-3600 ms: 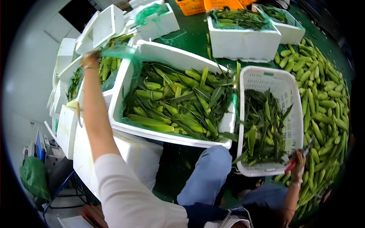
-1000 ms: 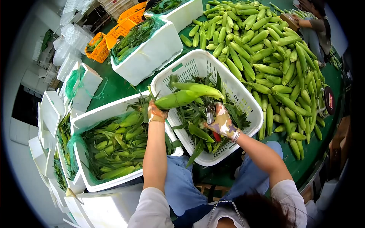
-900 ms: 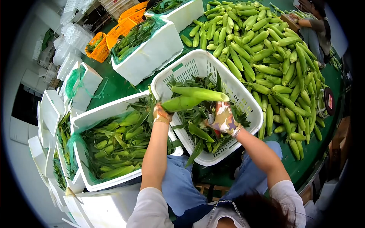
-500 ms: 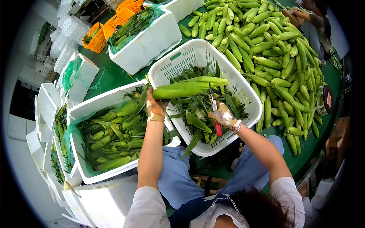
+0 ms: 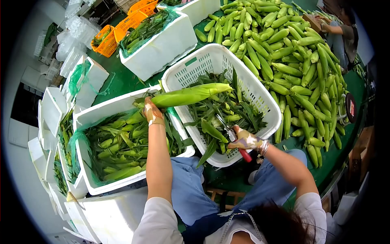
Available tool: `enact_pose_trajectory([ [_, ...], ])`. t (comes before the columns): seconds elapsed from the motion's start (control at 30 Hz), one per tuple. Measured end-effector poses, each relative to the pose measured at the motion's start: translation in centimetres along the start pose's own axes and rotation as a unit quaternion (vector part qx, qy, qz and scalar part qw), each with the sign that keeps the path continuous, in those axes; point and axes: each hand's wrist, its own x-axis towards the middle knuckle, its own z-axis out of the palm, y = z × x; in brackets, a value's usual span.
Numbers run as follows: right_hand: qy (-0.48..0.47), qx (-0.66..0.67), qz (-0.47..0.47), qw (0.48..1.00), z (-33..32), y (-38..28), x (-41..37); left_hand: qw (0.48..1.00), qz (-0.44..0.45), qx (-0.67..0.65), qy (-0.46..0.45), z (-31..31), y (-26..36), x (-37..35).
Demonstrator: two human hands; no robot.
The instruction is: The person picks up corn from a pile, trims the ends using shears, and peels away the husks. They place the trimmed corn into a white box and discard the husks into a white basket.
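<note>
An ear of corn [image 5: 187, 95] in its green husk lies nearly level, its pale tip to the right. My gloved left hand [image 5: 152, 112] grips its thick end, above the edge of a white foam box [image 5: 91, 187] full of husked ears and leaves. Over a white plastic basket [image 5: 178, 77], my gloved right hand [image 5: 246, 140] is wrapped round red-handled pruning shears [image 5: 245, 155]. Their metal blades point up and left, apart from the corn. Cut leaves and husk scraps [image 5: 211, 110] fill the basket's bottom.
A large heap of green corn [image 5: 292, 69] covers the floor at the right. Another foam box [image 5: 158, 51] and orange crates [image 5: 106, 42] stand at the back left. A co-worker [image 5: 341, 34] sits at the far right, near a dark round object [image 5: 350, 107].
My left hand has drawn the corn to the left, towards the foam box. My right hand has lowered the shears away from the corn's tip.
</note>
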Motion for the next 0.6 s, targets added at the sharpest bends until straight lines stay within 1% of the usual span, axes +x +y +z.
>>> enact_pose_trajectory([
  [0.03, 0.059, 0.062, -0.046, 0.995, 1.2, -0.2, 0.6, 1.0, -0.003, -0.023, 0.005, 0.3, -0.1, -0.6],
  [0.1, 0.119, 0.122, -0.067, 0.983, 1.5, -1.4, 1.4, 0.999, -0.042, -0.014, -0.011, 0.4, -0.3, -0.3],
  [0.13, 0.12, 0.118, -0.043, 0.985, 1.3, -1.9, 2.1, 1.0, -0.031, -0.002, -0.004, 0.5, -0.5, -0.8],
  [0.17, 0.15, 0.114, -0.06, 0.98, 1.1, -2.0, 2.9, 1.0, -0.02, 0.012, 0.005, 0.6, -1.1, -1.4],
  [0.23, 0.144, 0.173, -0.064, 0.972, -0.3, -3.2, 3.5, 0.999, -0.016, 0.041, 0.017, 1.1, -1.8, -2.4],
  [0.27, 0.077, 0.329, -0.047, 0.94, -0.5, -3.0, 3.9, 0.997, 0.017, 0.077, 0.002, 1.2, -2.2, -3.2],
  [0.3, 0.057, 0.404, -0.032, 0.912, -2.1, -5.2, 2.8, 0.992, 0.048, 0.114, -0.013, 1.1, -2.4, -3.9],
  [0.37, 0.125, 0.459, -0.015, 0.879, -3.4, -5.3, 3.3, 0.989, 0.045, 0.135, -0.033, 1.1, -2.8, -3.9],
  [0.4, 0.075, 0.472, 0.006, 0.878, -4.7, -4.7, 3.8, 0.987, 0.069, 0.123, -0.074, 0.9, -2.9, -4.6],
  [0.43, 0.03, 0.498, 0.004, 0.867, -5.4, -4.5, 3.5, 0.983, 0.092, 0.111, -0.115, 0.7, -3.1, -5.0],
  [0.47, 0.045, 0.511, 0.024, 0.858, -4.8, -4.4, 3.4, 0.976, 0.122, 0.117, -0.139, 0.0, -3.8, -4.0],
  [0.5, 0.06, 0.522, 0.044, 0.85, -3.9, -4.1, 3.4, 0.976, 0.12, 0.115, -0.142, -0.6, -6.0, -0.3],
  [0.53, 0.101, 0.47, 0.011, 0.877, -2.5, -2.8, 4.6, 0.968, 0.098, -0.087, -0.212, -1.7, -9.3, 4.6],
  [0.57, 0.183, 0.268, 0.09, 0.942, -1.8, -1.8, 5.4, 0.917, 0.073, -0.285, -0.271, -2.6, -11.1, 7.3],
  [0.6, 0.2, 0.143, 0.087, 0.965, -1.2, -0.9, 5.4, 0.921, 0.095, -0.254, -0.281, -2.5, -9.2, 5.6],
])
